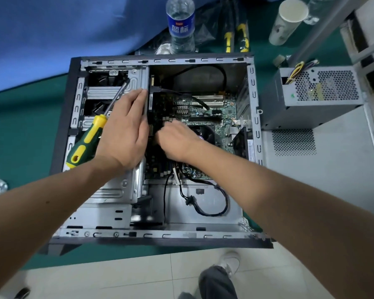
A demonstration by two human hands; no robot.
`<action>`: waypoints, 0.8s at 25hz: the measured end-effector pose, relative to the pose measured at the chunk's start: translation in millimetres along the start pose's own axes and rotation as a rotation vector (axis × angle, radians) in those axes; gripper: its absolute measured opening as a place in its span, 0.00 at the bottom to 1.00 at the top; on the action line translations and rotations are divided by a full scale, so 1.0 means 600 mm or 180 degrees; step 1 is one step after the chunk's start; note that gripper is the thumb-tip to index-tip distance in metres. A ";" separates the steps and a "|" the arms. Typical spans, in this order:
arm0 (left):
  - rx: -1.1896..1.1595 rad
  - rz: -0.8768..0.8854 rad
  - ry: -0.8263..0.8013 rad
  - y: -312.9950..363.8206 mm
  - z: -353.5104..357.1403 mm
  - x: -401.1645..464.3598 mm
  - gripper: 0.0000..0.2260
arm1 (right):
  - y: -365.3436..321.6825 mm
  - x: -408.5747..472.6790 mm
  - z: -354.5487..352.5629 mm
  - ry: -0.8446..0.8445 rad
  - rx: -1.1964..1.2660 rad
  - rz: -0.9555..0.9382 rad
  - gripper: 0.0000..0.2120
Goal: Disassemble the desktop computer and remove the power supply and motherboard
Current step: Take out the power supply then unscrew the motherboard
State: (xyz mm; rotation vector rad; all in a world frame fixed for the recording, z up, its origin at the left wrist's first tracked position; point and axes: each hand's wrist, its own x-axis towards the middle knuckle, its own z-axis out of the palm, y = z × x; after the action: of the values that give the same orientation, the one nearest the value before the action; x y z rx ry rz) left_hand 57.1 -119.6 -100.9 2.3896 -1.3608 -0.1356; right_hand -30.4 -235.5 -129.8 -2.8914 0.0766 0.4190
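Motherboard (203,113): stiff, fragile; I'd take bare edges only. My right hand (175,139) grip: cannot tell. My left hand (125,126) lies flat, holding nothing, beside it.

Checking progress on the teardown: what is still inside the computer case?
Inside the computer case: the motherboard, black cables, and a screwdriver lying on the drive cage. Both hands cover part of the board.

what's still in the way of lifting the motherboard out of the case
Black cables at its near edge still run onto the motherboard, another black cable lies across its slots, and both hands reach over it.
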 end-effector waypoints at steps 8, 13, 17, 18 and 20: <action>-0.0021 0.0043 0.0082 -0.003 0.003 0.000 0.24 | 0.024 0.025 0.011 0.0307 0.0278 0.0489 0.11; -0.0017 0.0050 0.0087 -0.001 0.004 0.001 0.24 | 0.024 0.038 0.008 -0.0031 0.0046 0.0033 0.12; 0.0003 0.0044 0.0079 -0.003 0.004 0.001 0.24 | 0.018 0.048 0.006 -0.0158 -0.0055 -0.0134 0.13; 0.0008 0.0038 0.0089 -0.003 0.004 0.002 0.24 | 0.020 0.050 0.005 -0.0151 -0.0023 -0.0111 0.13; 0.0011 0.0037 0.0092 -0.003 0.004 0.001 0.24 | 0.023 0.053 0.004 -0.0178 0.0041 -0.0193 0.14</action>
State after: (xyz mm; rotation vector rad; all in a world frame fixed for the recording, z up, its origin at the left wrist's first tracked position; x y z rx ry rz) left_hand 58.2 -120.1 -103.9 2.3770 -1.3626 -0.0955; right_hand -1.5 -248.8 -144.2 -2.8589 -0.0174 0.4860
